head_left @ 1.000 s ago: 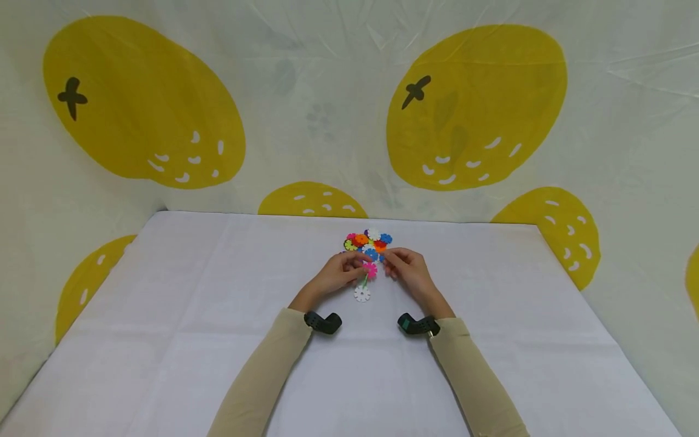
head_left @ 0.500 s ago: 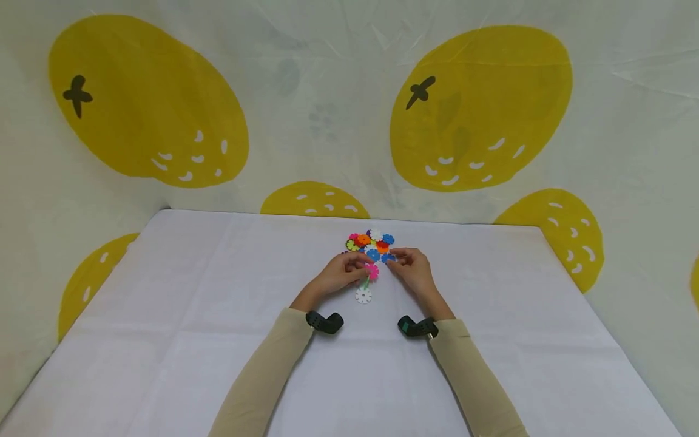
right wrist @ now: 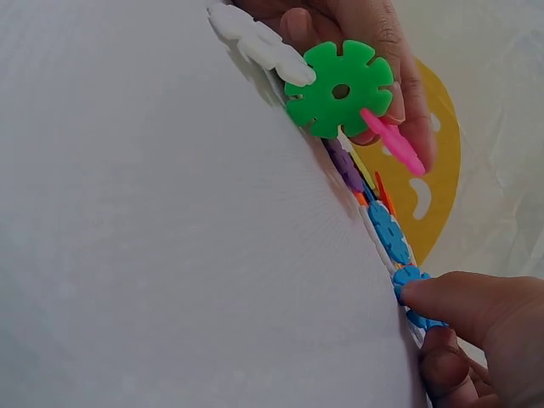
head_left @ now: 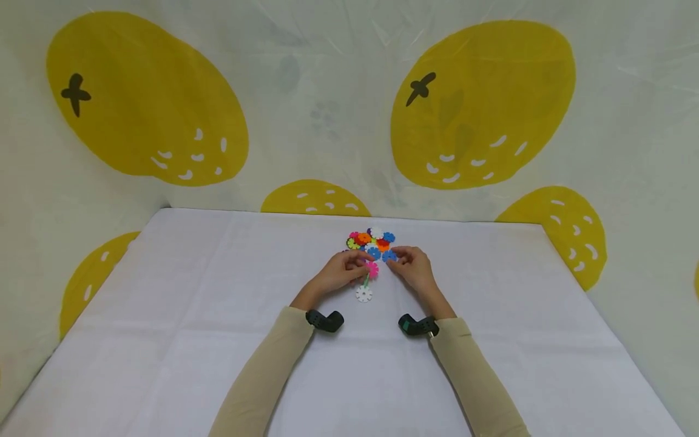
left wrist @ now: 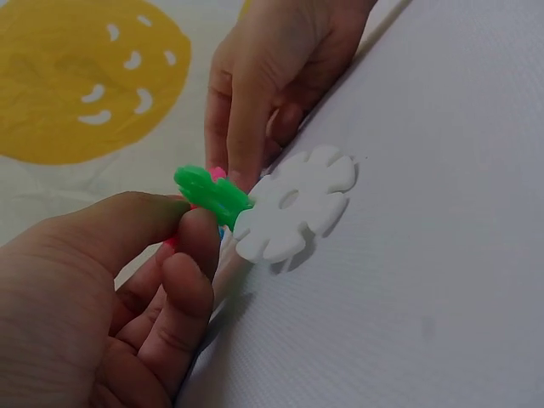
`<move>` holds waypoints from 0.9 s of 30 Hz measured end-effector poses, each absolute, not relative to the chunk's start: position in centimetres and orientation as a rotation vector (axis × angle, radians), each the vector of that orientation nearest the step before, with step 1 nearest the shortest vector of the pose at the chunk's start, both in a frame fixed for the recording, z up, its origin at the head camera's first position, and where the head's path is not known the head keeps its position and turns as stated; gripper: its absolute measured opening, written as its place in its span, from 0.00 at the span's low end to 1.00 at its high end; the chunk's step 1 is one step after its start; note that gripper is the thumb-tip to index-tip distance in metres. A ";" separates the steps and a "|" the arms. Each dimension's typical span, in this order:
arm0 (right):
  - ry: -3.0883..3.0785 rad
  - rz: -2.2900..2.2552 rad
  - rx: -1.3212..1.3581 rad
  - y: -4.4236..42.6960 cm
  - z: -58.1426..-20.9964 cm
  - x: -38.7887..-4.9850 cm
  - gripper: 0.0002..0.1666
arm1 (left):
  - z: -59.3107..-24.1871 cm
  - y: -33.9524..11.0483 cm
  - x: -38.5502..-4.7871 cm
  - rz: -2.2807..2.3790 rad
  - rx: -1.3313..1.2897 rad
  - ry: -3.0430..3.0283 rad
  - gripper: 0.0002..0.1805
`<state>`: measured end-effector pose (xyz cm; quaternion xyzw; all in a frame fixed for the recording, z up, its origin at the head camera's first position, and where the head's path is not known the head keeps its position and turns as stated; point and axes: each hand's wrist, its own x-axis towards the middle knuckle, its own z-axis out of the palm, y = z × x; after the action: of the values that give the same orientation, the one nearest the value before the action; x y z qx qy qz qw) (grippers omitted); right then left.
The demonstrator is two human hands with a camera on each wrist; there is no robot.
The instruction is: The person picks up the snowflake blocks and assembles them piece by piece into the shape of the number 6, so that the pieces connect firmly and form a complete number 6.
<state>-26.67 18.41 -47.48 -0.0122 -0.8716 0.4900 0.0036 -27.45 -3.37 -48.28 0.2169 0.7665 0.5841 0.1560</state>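
Observation:
My left hand [head_left: 338,272] pinches a small joined chain of plastic snowflake discs between thumb and fingers. In it, a white disc [left wrist: 319,187] hangs nearest me, a green disc [right wrist: 321,109] is slotted between, and a pink disc [head_left: 374,271] is at the far side. My right hand [head_left: 416,267] pinches a blue disc [right wrist: 408,279] by its edge, thumb on top, low beside the pile. The two hands are apart, with the pink disc between them. The left fingers partly cover the green disc in the left wrist view.
Just beyond the hands lies a loose pile of snowflake discs [head_left: 363,239] in several colours, near the back edge of the white-covered table [head_left: 218,273]. A white curtain [head_left: 317,121] with yellow fruit prints hangs behind. A black wrist camera [head_left: 326,321] sits on each wrist.
My right hand has taken the blue disc at its fingertips and drawn it slightly right from the pile. The left hand and its chain stay nearly where they were.

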 end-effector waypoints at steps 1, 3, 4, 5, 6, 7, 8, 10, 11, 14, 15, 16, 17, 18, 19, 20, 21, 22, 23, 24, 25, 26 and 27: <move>-2.721 1.553 -0.033 18.4 -47.5 -26.7 0.19 | -48.3 -3.4 -27.5 1.675 0.616 2.195 0.17; -2.702 1.580 -0.022 18.5 -47.5 -26.7 0.18 | -48.3 -3.4 -27.5 1.676 0.603 2.199 0.17; -2.692 1.604 -0.025 18.5 -47.6 -26.7 0.17 | -48.3 -3.4 -27.5 1.677 0.595 2.198 0.17; -2.689 1.618 -0.023 18.6 -47.7 -26.8 0.17 | -48.3 -3.5 -27.5 1.679 0.588 2.197 0.17; -2.688 1.631 -0.022 18.6 -47.7 -26.8 0.17 | -48.4 -3.5 -27.5 1.677 0.586 2.199 0.17; -2.688 1.652 -0.022 18.7 -47.8 -26.8 0.17 | -48.4 -3.5 -27.5 1.674 0.584 2.201 0.18; -2.689 1.673 -0.021 18.8 -47.9 -26.9 0.18 | -48.4 -3.5 -27.5 1.669 0.579 2.204 0.18; -2.688 1.724 -0.025 18.9 -47.9 -26.9 0.18 | -48.4 -3.5 -27.5 1.666 0.576 2.205 0.18; -2.688 1.746 -0.025 19.0 -47.9 -26.9 0.18 | -48.4 -3.5 -27.5 1.662 0.573 2.210 0.18; -2.673 1.817 -0.008 19.2 -47.8 -26.9 0.18 | -48.4 -3.5 -27.4 1.660 0.571 2.217 0.17; -2.667 1.834 0.007 19.3 -47.7 -26.8 0.18 | -48.4 -3.5 -27.5 1.663 0.571 2.218 0.17; -2.661 1.849 0.028 19.4 -47.7 -26.8 0.18 | -48.4 -3.5 -27.5 1.664 0.572 2.221 0.17; -2.653 1.871 0.041 19.5 -47.6 -26.8 0.18 | -48.4 -3.5 -27.5 1.667 0.572 2.223 0.17; -2.645 1.895 0.056 19.5 -47.6 -26.8 0.18 | -48.5 -3.5 -27.5 1.671 0.572 2.221 0.17; -2.633 1.919 0.074 19.6 -47.6 -26.8 0.17 | -48.5 -3.5 -27.6 1.676 0.571 2.219 0.17; -2.629 1.933 0.090 19.7 -47.5 -26.8 0.17 | -48.5 -3.4 -27.6 1.680 0.567 2.217 0.17; -2.624 1.946 0.105 19.7 -47.5 -26.7 0.17 | -48.5 -3.4 -27.6 1.682 0.563 2.217 0.17; -2.622 1.953 0.117 19.8 -47.5 -26.7 0.16 | -48.5 -3.4 -27.6 1.687 0.560 2.213 0.17; -2.614 1.970 0.128 19.8 -47.5 -26.7 0.16 | -48.5 -3.4 -27.6 1.690 0.556 2.212 0.17; -2.608 1.981 0.145 19.8 -47.4 -26.6 0.15 | -48.4 -3.4 -27.6 1.694 0.552 2.212 0.17; -2.602 1.992 0.165 19.9 -47.4 -26.6 0.15 | -48.4 -3.4 -27.5 1.698 0.549 2.213 0.17; -2.597 2.007 0.183 19.9 -47.4 -26.6 0.14 | -48.4 -3.4 -27.5 1.702 0.547 2.214 0.17; -2.589 2.027 0.201 19.9 -47.4 -26.6 0.14 | -48.4 -3.4 -27.5 1.706 0.542 2.215 0.17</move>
<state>-26.58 19.92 -47.45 0.0609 -0.7837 0.6134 -0.0762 -27.50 -3.42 -48.37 0.1884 0.7694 0.5925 0.1465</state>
